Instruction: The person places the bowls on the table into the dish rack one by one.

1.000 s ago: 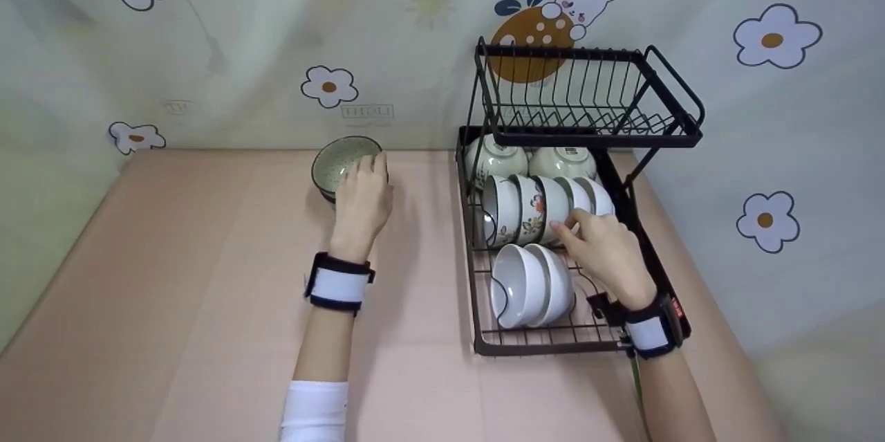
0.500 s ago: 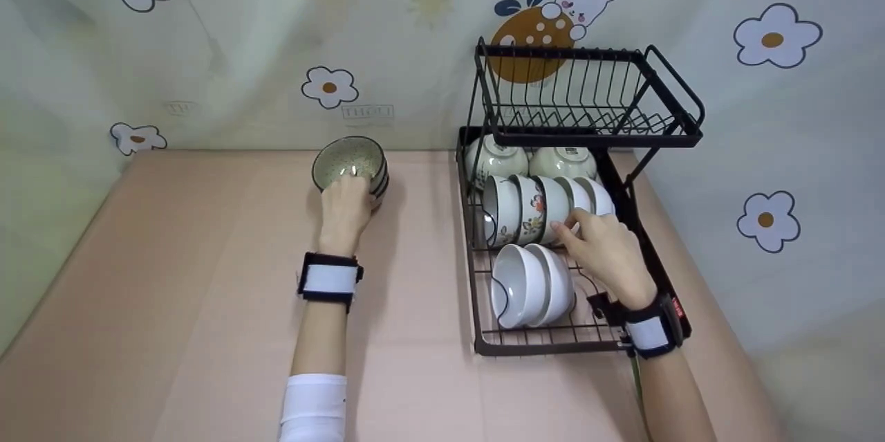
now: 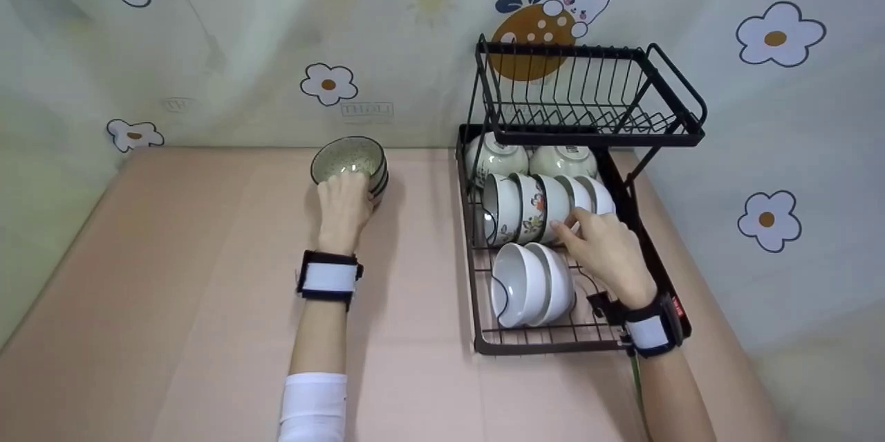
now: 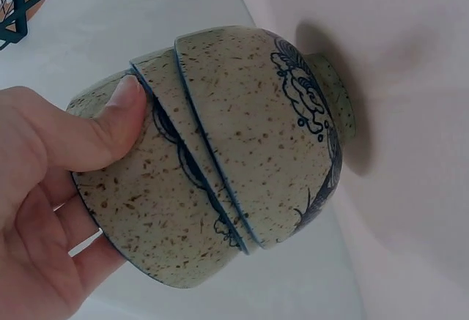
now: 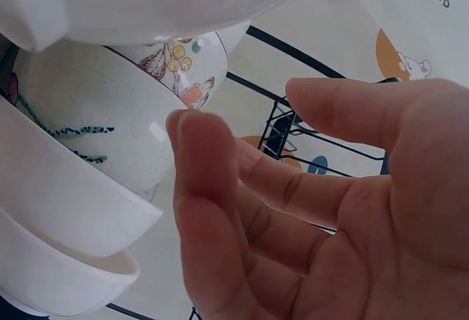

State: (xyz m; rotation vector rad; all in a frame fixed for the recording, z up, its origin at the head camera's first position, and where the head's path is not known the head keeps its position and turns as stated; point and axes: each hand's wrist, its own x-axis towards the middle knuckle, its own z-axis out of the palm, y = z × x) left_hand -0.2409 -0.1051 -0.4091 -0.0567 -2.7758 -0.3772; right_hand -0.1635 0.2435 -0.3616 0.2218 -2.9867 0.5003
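My left hand [image 3: 343, 210] grips the near rim of the top bowl [image 4: 146, 203] in a nested stack, thumb outside and fingers inside. These bowls are speckled greenish-beige with dark blue rims. Below it in the left wrist view sit a middle bowl [image 4: 165, 78], mostly covered, and a bottom bowl [image 4: 249, 122] with blue drawings. My right hand [image 3: 608, 248] is over the dish rack [image 3: 553, 348], beside a row of upright bowls [image 3: 553, 210]. In the right wrist view its thumb and fingers [image 5: 209, 166] are apart with nothing between them.
Two white bowls [image 3: 546, 286] stand on edge at the rack's front. Upside-down bowls [image 3: 563, 162] sit at its back, beneath the black wire upper shelf [image 3: 588, 137]. A patterned curtain [image 3: 235, 48] hangs behind the pink tabletop [image 3: 207, 276].
My left hand has moved from the right rim of the top speckled bowl to its near rim, and now holds there. The right hand has stayed in place.
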